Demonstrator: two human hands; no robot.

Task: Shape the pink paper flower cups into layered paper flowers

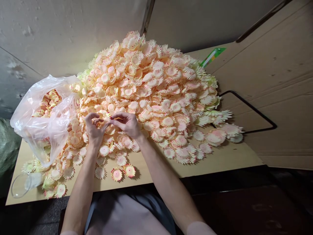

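Note:
A large heap of pale pink and cream artificial flower petal discs [156,81] covers much of the table. Over the front of it, my left hand [94,130] and my right hand [128,125] meet at the fingertips. Both have thumb and fingers pinched together. Between them is something small and yellowish, too small and too covered by fingers to name. Below the hands, two discs with redder, yellow-tipped petals [123,173] lie side by side near the table's front edge.
At the left stands a translucent plastic bag [29,111] with smaller red-and-yellow flower pieces [51,100] inside. A clear round container [21,186] lies at the front left corner. A bent black rod [256,107] and a green packet [212,56] are at right, by a cardboard sheet [276,81].

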